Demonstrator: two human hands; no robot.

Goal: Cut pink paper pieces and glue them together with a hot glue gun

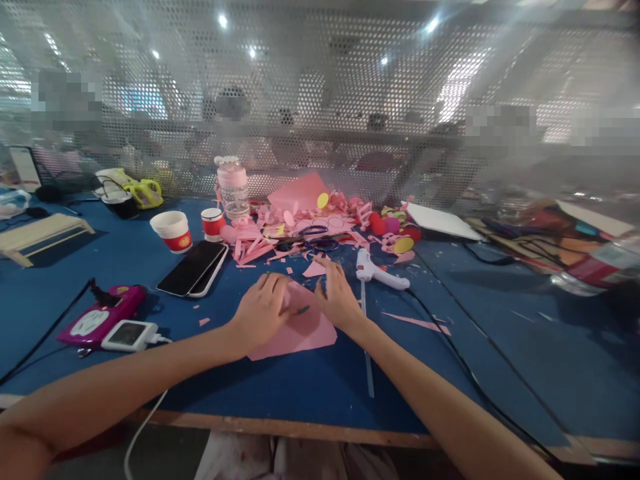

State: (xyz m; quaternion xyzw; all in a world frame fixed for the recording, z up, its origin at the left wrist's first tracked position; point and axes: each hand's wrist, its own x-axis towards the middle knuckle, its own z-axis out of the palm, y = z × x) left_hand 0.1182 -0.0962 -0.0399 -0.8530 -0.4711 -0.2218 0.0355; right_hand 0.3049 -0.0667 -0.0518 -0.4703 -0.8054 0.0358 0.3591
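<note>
Both hands rest on a pink sheet of paper [300, 330] that lies flat on the blue bench [500, 360], near the middle of its front edge. The left hand [261, 308] presses down on the sheet's left part with its fingers curled over the upper edge, and the right hand [337, 298] lies just beside it on the sheet's upper right corner, fingers spread and flat; neither hand grips anything, and the two are close together but not touching. A small dark green mark or scrap [302, 310] shows on the paper between them; what it is cannot be told. Just beyond the right hand lies a white glue gun [376, 270], its cord running toward the right front corner. Further back, a heap of pink paper scraps [280, 237] spreads toward the rear edge, with scissors [310, 240] on top. To the left of the hands lie two stacked phones [194, 268], and behind them stand two paper cups [173, 231] with red bands. Near the left front corner sit a magenta device [100, 319] and a small white gadget [129, 335].
</note>
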